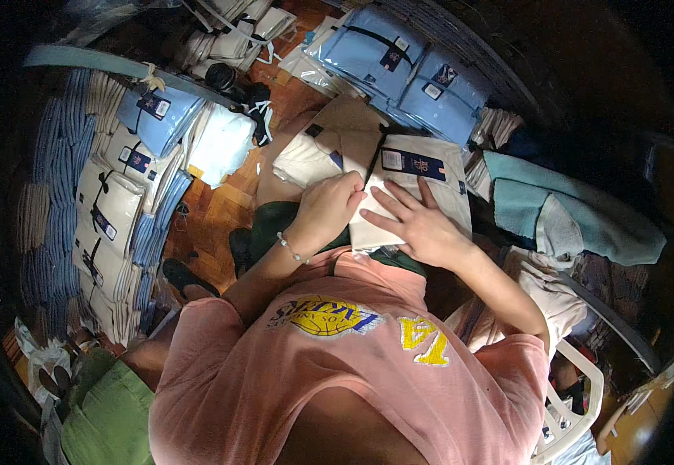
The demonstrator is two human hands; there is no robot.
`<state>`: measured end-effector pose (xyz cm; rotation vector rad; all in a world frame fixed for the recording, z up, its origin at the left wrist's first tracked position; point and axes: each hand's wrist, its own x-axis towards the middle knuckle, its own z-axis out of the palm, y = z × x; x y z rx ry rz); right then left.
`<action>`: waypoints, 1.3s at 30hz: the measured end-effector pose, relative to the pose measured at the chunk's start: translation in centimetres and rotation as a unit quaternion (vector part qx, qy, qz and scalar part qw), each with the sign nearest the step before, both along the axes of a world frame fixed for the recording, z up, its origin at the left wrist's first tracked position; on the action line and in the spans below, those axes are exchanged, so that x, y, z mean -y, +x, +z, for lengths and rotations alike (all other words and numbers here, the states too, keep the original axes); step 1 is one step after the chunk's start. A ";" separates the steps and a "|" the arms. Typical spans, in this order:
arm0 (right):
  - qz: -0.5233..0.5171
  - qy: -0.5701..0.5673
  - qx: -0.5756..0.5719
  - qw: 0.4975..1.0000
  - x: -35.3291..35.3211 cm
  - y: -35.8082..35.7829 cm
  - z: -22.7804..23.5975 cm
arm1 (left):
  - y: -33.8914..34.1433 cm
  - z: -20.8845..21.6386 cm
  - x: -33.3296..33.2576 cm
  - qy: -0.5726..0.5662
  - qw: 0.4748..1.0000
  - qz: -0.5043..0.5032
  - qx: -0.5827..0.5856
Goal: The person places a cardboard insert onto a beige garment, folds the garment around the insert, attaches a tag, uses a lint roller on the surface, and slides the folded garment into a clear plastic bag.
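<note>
Pink shirt (344, 341) fills the lower middle of the frame, and just above it, right of centre, lies the cream pack (449, 205). Flat on it rests the right hand (422, 229), fingers spread. At its left edge the left hand (325, 205) is curled; I can't tell whether it pinches anything. Blue packs (364, 50) sit at the upper middle.

Pink tee (383, 345), 6 o'clock: yellow ball logo (325, 316) w/ dk lettering across; lg yellow chars (424, 339) at 5. Cream folded garment (455, 205), 2 o'clock: dk-blue tag (413, 163) w/ light print + white panel. Similar tags on blue pkgs (352, 50), 12–1, & L-hand stack (124, 194), 9–10; print there too sm. to read.
</note>
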<state>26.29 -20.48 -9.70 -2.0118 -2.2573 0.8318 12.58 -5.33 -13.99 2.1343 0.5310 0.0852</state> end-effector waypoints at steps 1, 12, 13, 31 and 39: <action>-0.009 -0.005 -0.001 1.000 -0.3 0.0 -0.2 | 0.1 0.5 0.0 0.001 1.000 -0.003 0.003; -0.206 0.022 -0.016 0.978 -3.1 -1.1 -4.0 | 0.1 3.4 0.8 -0.056 0.998 -0.038 -0.006; -0.222 0.025 -0.007 0.975 -3.3 -1.6 -4.4 | 0.0 3.6 1.0 -0.063 0.997 -0.045 -0.009; -0.724 0.105 -0.433 0.526 6.3 1.3 -8.6 | -1.3 4.6 1.3 -0.007 0.994 -0.111 -0.007; -0.683 0.016 -0.488 0.543 4.2 -0.7 -5.7 | 0.3 5.0 -2.4 -0.091 0.970 -0.173 -0.147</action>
